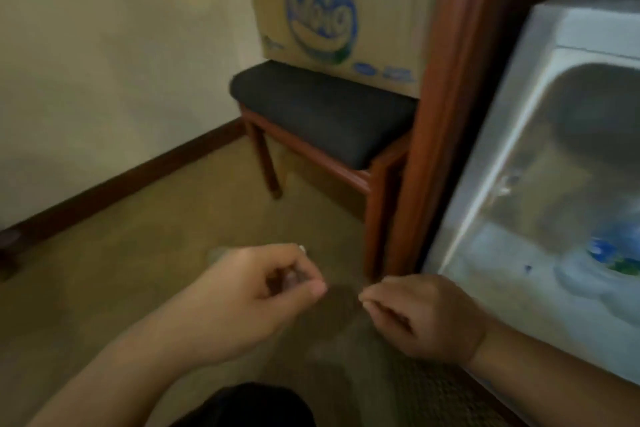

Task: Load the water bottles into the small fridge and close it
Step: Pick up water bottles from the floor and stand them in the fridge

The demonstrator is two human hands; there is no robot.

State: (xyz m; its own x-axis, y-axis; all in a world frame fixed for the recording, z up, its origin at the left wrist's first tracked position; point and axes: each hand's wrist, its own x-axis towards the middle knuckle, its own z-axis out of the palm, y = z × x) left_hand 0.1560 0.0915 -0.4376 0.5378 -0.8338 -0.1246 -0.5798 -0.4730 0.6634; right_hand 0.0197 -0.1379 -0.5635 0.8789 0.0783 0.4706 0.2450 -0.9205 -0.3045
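Left hand: the bare left hand hangs low over the tan carpet, fingers curled inward with thumb meeting fingertips; nothing can be made out inside them, though the picture is blurred.
Right hand: the bare right hand sits just beside the left, fingers curled the same way, and whether it pinches anything I cannot tell.
Fridge: the small grey fridge stands just right of the right hand; whether its door is open or closed cannot be told through the blur.
Bottle: a blurred blue-and-green label low on the fridge side probably marks a clear water bottle; its long axis cannot be read.
Nearer hand: the right, by my judgement.
Supply: the brown cardboard box with a blue oval logo rests on the dark-cushioned wooden stool, well ahead and left of the fridge.
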